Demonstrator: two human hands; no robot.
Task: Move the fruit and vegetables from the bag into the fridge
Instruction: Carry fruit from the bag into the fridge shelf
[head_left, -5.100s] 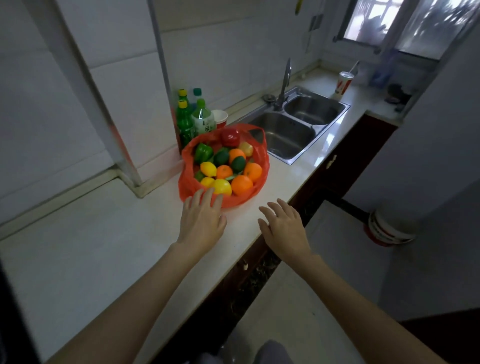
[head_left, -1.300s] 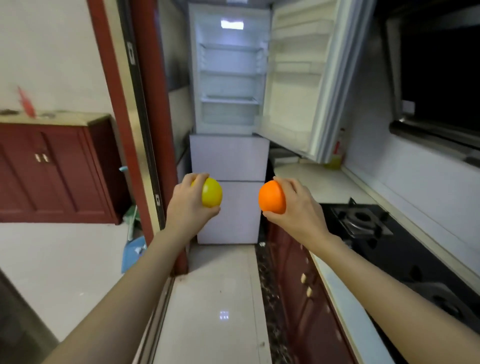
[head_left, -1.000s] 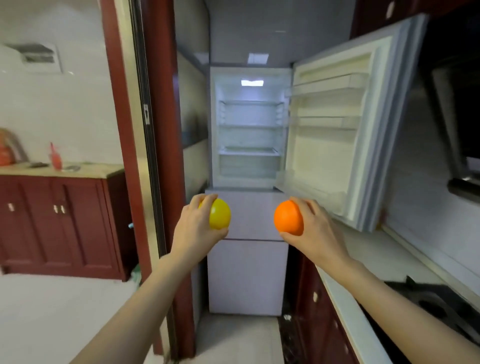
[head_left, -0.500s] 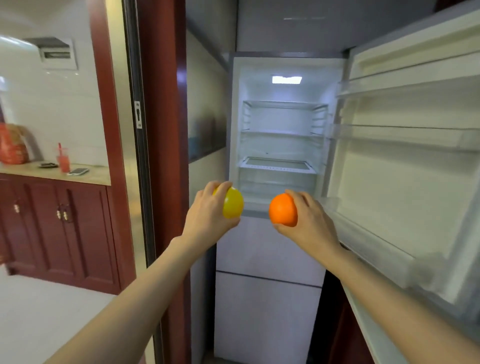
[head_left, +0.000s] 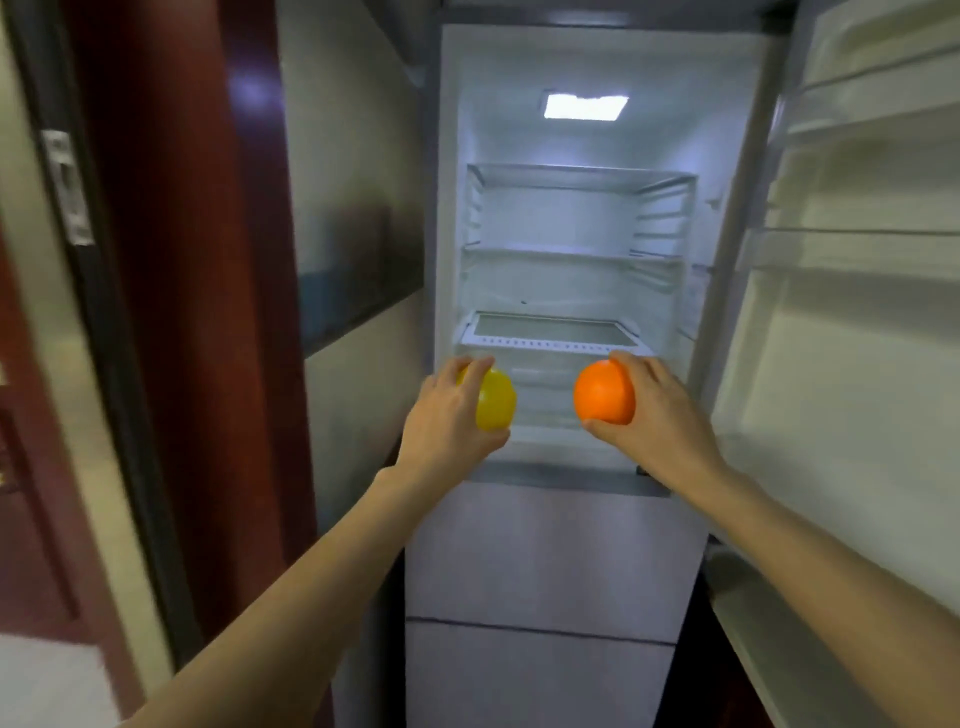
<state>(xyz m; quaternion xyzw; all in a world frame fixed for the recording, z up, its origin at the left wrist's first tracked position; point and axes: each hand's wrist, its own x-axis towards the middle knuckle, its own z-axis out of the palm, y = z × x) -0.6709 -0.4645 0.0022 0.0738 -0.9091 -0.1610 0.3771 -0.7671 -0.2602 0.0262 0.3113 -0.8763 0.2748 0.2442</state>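
My left hand (head_left: 448, 415) grips a yellow fruit (head_left: 494, 400). My right hand (head_left: 657, 410) grips an orange (head_left: 603, 392). Both fruits are held out side by side at the mouth of the open fridge (head_left: 571, 218), level with its lowest glass shelf (head_left: 553, 332) and the clear drawer below it. The fridge interior is lit, and its shelves hold nothing I can see. The bag is out of view.
The fridge door (head_left: 852, 270) stands open on the right, its racks bare. Two closed white drawer fronts (head_left: 550, 556) sit below the open compartment. A dark red door frame (head_left: 171, 312) rises on the left, close beside the fridge.
I picked the two fruits from the bag by the sink and walked to the fridge. Over the last second the fridge has come much closer and both hands now reach its opening.
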